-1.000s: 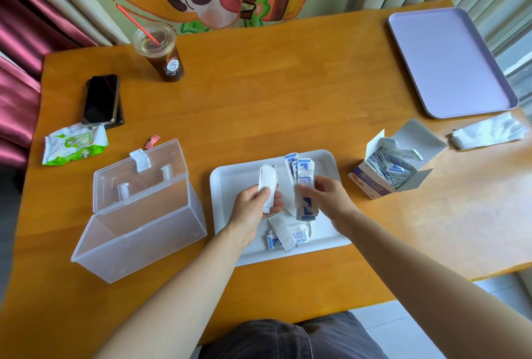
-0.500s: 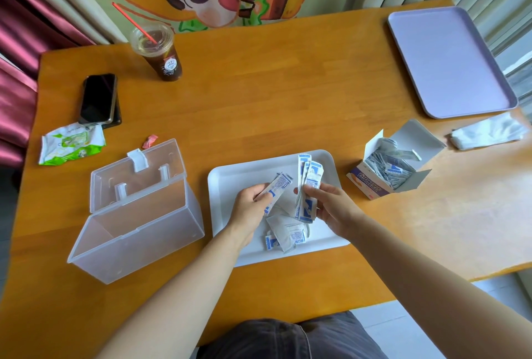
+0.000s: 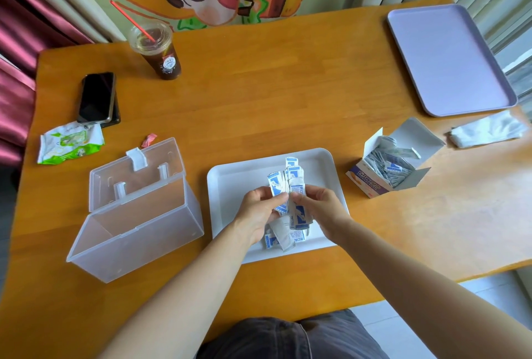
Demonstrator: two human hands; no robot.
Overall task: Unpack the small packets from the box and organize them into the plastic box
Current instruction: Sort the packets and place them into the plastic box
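Small packets (image 3: 291, 183), white with blue print, stand upright in a bunch at the centre of the frame, held between both hands just above the white tray (image 3: 230, 186). The left hand (image 3: 256, 214) pinches packets at the bunch's left edge between thumb and curled fingers. The right hand (image 3: 322, 209) has its fingers curled around the rest of the bunch from the right, and the fingertips of the two hands nearly meet. A few loose packets (image 3: 283, 239) lie flat on the tray below the hands, partly hidden by the left wrist.

The cardboard box (image 3: 371, 186) sits to the right of the tray with its flaps open and more packets piled inside. The plastic box (image 3: 138, 232), clear, sits left of the tray with its hinged lid (image 3: 135, 174) swung back.

Everything rests on an orange wooden table (image 3: 288, 85). An iced drink cup (image 3: 157, 50) with a red straw stands at the upper left, with a dark phone (image 3: 98, 98), a green wrapper (image 3: 69, 144) and a small red wrapper (image 3: 148, 140) below it. A lilac tray (image 3: 449, 59) lies at the upper right, a white tissue (image 3: 486, 132) just below it.
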